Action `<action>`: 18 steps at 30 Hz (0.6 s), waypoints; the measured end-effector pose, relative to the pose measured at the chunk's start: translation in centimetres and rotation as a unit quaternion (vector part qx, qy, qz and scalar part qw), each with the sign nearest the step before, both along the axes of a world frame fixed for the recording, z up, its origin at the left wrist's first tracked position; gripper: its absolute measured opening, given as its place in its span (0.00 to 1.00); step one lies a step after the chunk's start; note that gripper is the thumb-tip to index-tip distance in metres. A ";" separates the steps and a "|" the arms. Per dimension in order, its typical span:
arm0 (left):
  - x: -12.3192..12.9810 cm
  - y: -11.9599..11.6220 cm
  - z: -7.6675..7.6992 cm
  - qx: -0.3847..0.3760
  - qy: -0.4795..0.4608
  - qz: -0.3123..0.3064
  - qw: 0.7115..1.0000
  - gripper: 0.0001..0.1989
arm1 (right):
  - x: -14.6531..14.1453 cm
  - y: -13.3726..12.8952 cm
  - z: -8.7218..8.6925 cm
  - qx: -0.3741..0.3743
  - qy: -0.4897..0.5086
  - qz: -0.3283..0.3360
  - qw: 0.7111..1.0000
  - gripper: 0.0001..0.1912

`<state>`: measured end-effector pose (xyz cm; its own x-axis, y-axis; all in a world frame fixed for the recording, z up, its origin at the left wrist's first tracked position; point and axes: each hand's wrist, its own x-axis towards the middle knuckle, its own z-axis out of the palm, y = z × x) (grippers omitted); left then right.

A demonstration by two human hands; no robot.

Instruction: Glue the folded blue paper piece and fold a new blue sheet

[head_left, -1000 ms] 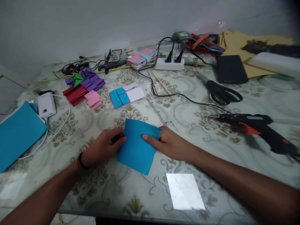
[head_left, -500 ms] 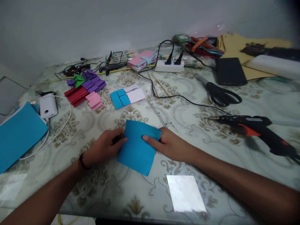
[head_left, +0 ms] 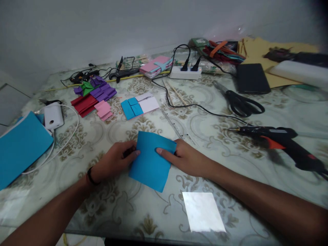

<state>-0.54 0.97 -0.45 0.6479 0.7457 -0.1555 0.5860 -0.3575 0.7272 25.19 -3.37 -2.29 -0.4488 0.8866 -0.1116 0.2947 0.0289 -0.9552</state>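
Note:
A blue sheet of paper (head_left: 151, 167) is held a little above the table between both hands. At its left edge, my left hand (head_left: 119, 159) pinches it with the thumb on top and the fingers behind. My right hand (head_left: 187, 157) grips the upper right side, its thumb lying flat on the blue face and its other fingers hidden underneath. Beyond the sheet lies a card (head_left: 139, 105) with blue folded flaps and a white part. A clear ruler (head_left: 176, 128) rests just past my right hand. Near my right forearm is a bright white square (head_left: 203, 212), paper or reflected light, I cannot tell.
On the right are a black-and-red glue gun (head_left: 276, 136) and black scissors (head_left: 241, 102). A power strip (head_left: 186, 72) trails a black cable over the table. Folded red paper (head_left: 84, 103), pink pieces (head_left: 104, 110), a white device (head_left: 53, 116) and blue sheets (head_left: 24, 147) lie left.

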 end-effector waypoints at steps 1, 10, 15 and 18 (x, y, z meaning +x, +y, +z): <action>0.0 0.0 0.0 -0.001 0.000 0.000 1.000 0.14 | 0.0 0.0 0.0 0.000 -0.002 0.000 1.000 0.30; 0.1 -0.1 0.2 -0.005 0.004 0.005 1.000 0.15 | 0.0 0.0 -0.2 0.006 -0.009 0.002 1.000 0.31; 0.1 -0.1 0.3 -0.013 -0.001 0.006 1.000 0.14 | -0.2 0.0 -0.1 0.004 -0.015 -0.004 1.000 0.33; 0.0 -0.1 0.2 -0.009 -0.007 0.008 1.000 0.15 | -0.3 0.1 0.0 0.001 -0.022 -0.008 1.000 0.34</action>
<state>-0.50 0.83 -0.26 0.6388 0.7524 -0.1607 0.5810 -0.3349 0.7418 24.90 -3.31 -2.31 -0.4297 0.8936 -0.1296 0.3362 0.0252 -0.9414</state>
